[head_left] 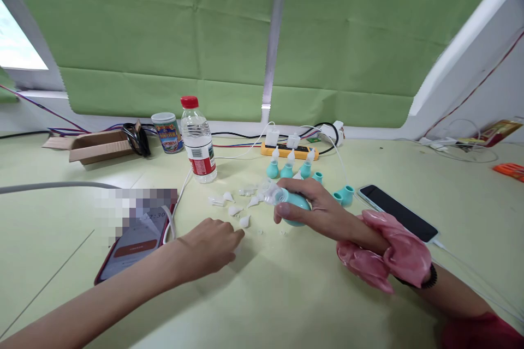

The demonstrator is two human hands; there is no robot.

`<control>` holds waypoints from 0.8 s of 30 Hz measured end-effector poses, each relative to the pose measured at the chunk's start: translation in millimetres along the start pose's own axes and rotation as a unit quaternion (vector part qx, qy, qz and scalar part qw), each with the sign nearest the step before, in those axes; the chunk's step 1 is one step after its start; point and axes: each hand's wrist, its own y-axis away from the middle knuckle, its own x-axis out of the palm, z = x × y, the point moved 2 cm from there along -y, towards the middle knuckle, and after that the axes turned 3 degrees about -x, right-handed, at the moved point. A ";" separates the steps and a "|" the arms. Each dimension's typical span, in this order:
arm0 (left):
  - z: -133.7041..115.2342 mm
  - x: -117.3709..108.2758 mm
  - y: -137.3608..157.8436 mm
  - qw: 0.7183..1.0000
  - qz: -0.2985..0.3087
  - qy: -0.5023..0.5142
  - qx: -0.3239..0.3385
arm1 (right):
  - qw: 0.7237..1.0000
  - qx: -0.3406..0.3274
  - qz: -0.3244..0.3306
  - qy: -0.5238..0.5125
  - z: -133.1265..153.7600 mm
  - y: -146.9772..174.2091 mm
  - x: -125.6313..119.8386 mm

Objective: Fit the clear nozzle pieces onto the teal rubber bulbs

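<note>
The right hand (327, 210) grips a smooth, rounded teal bulb (298, 206), tilted above the table with a glossy clear plastic piece (268, 191) at its mouth. The left hand (215, 242) has curled fingers; whether they hold anything, I cannot tell. Just beyond it lie translucent white teardrop-shaped tips (244, 221). Farther back, teal bulbs with pointed tops (272, 169) stand upright near an orange-edged power strip (268, 151). A shiny, ruffled pink scrunchie (409, 248) wraps the right wrist.
</note>
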 end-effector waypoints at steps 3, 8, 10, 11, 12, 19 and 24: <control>10.4 0.5 -6.9 0.999 -0.039 -0.020 -0.019 | 1.000 -0.002 0.005 0.021 0.3 0.1 0.3; 26.9 5.7 -16.5 0.992 -0.118 -0.013 -0.044 | 0.997 -0.014 -0.031 0.063 1.5 0.2 -1.1; 29.7 9.8 -20.6 0.989 -0.140 0.018 -0.041 | 0.996 -0.017 -0.048 0.071 2.1 0.1 -1.9; 30.7 11.4 -22.6 0.986 -0.153 0.041 -0.041 | 0.996 -0.016 -0.054 0.075 2.2 -0.1 -2.2; 31.6 12.7 -24.4 0.982 -0.169 0.070 -0.039 | 0.995 -0.014 -0.057 0.079 2.1 -0.3 -2.3; 38.2 14.6 -29.9 0.926 -0.255 0.279 0.009 | 0.993 -0.006 -0.060 0.097 -2.2 -2.0 -0.1; 41.5 15.3 -29.7 0.934 -0.237 0.267 -0.006 | 0.993 -0.014 -0.068 0.098 -2.5 -2.3 -1.8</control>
